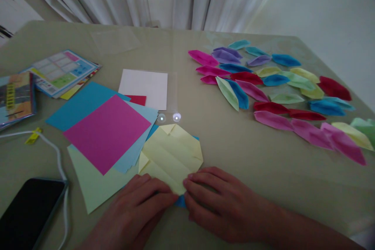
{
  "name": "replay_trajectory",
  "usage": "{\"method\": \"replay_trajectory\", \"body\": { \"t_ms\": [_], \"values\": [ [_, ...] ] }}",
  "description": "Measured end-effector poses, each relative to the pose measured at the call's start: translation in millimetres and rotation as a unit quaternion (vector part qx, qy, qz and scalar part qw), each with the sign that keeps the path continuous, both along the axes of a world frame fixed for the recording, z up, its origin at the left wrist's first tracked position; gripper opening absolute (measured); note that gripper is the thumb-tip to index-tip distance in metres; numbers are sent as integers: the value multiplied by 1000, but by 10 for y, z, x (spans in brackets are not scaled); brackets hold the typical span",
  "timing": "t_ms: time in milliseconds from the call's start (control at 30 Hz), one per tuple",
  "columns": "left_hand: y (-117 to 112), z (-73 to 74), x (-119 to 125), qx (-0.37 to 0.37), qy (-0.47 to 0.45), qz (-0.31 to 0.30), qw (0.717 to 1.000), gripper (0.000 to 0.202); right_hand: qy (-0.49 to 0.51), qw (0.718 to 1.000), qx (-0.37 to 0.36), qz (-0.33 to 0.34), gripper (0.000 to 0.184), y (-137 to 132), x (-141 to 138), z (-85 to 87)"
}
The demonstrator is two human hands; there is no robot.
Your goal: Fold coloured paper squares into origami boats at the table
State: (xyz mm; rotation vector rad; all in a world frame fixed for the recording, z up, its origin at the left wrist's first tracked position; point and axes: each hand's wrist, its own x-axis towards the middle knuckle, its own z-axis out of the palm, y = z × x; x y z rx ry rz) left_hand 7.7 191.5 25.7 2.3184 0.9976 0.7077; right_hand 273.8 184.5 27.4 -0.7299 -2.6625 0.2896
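Observation:
A pale yellow sheet of origami paper lies at the near middle of the table, creased in parallel lines, with its corners folded in. Blue paper peeks out from beneath it at several edges. My left hand is closed at the sheet's lower left edge, thumb and fingers meeting at the near corner. From the other side my right hand grips the lower right edge, its fingertips pressed together on the paper. The undersides of both hands' fingers are partly hidden.
Left of the hands lie loose square sheets, with a magenta sheet on top. A phone and white cable are at the near left. Several folded paper pieces spread across the right. White paper lies further back.

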Motion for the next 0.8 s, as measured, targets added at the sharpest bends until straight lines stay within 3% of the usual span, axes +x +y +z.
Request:
{"method": "replay_trajectory", "body": {
  "t_ms": [333, 800],
  "values": [
    [-38, 18, -15, 98, 85, -5, 992, 49, -2, 1000, -19, -6, 20, 13, -5, 2],
    [-97, 11, -71, 133, 142, -41, 980, 49, 16, 999, -34, -13, 20, 2, -9, 42]
  ]
}}
